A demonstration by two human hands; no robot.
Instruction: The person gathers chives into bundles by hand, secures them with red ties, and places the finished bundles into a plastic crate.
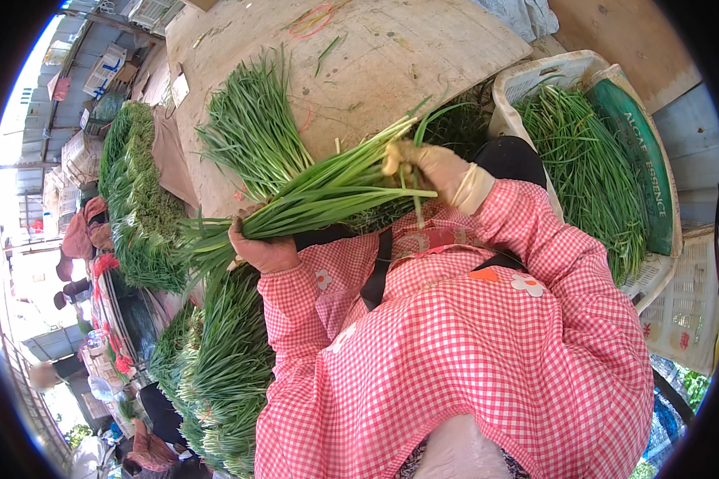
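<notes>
My left hand point(265, 246) is closed round the leafy part of a bunch of green chives point(319, 199), which slants up to the right across my lap. At the pale stem ends of the bunch is my right hand point(433, 166), in a light glove with a cream band at the wrist. Its fingers are bent and pinched on a few pale, yellowish chive stems, slightly smeared by motion. Just beyond the held bunch, a pile of chives point(256, 124) lies on the board, with its leaves pointing away and its pale stems toward me.
A wide wooden board point(407, 56) with a pink band point(313, 20) lies ahead. At the right stands a white crate point(507, 104) of loose chives with a green sack point(639, 160). Stacked chive bundles point(228, 367) lie at my left; other people point(156, 447) are beyond.
</notes>
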